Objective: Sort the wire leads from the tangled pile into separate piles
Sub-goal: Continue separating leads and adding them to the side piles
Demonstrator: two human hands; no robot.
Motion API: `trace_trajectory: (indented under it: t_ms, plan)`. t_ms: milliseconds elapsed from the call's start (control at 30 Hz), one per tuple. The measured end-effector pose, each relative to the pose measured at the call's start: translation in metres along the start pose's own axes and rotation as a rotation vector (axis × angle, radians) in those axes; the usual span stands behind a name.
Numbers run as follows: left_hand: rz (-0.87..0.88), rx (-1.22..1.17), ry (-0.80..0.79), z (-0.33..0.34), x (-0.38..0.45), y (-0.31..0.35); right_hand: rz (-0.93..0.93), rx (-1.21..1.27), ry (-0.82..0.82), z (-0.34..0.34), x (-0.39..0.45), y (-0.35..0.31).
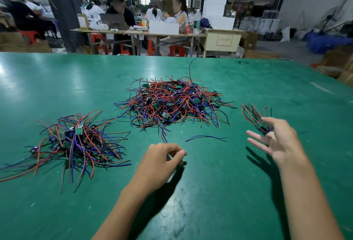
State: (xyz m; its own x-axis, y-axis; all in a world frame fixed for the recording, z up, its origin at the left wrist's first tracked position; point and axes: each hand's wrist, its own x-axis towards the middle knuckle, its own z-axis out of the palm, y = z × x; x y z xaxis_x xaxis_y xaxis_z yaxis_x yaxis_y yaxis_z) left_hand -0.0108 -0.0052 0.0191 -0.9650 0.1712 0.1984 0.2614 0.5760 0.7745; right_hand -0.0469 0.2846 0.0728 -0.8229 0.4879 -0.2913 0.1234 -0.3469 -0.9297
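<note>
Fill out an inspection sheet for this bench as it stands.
Surface: green table, scuffed near the front edge.
Job's things: big pile of red, blue and black leads with small green boards, centre; left pile, blue-heavy; right bunch, red and black.
Clutter: one loose lead, blue and black, lying apart in front of the big pile.
Grippers: left hand loosely curled, thumb and fingers close together, holding nothing visible; right hand at the right bunch, fingers spread, thumb on the bunch's near end, grip unclear.
Cables: nothing seen besides the leads.
Surroundings: people seated at tables behind, white boxes, bottles, red stools.
</note>
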Motion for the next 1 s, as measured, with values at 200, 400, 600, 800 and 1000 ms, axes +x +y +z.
trace_trajectory:
  t_ms: [200, 400, 600, 800, 1000]
  plan:
    - [0.007, 0.019, 0.004, 0.000, 0.000, 0.000, 0.194, 0.364, -0.162, 0.002, -0.016, 0.005]
    - [0.014, 0.051, 0.008, 0.001, -0.001, -0.001, -0.090, 0.154, -0.302, 0.030, -0.024, 0.006]
    - [0.020, 0.153, 0.094, 0.002, 0.002, -0.008, -0.722, -1.349, -0.319, 0.061, -0.002, 0.064]
    - [-0.021, 0.292, 0.379, 0.001, 0.007, -0.012, -0.745, -1.180, -0.389, 0.073, -0.009, 0.074]
    - [-0.141, -0.595, 0.287, -0.016, 0.010, -0.001, -0.690, -0.568, -0.857, 0.107, -0.059, 0.091]
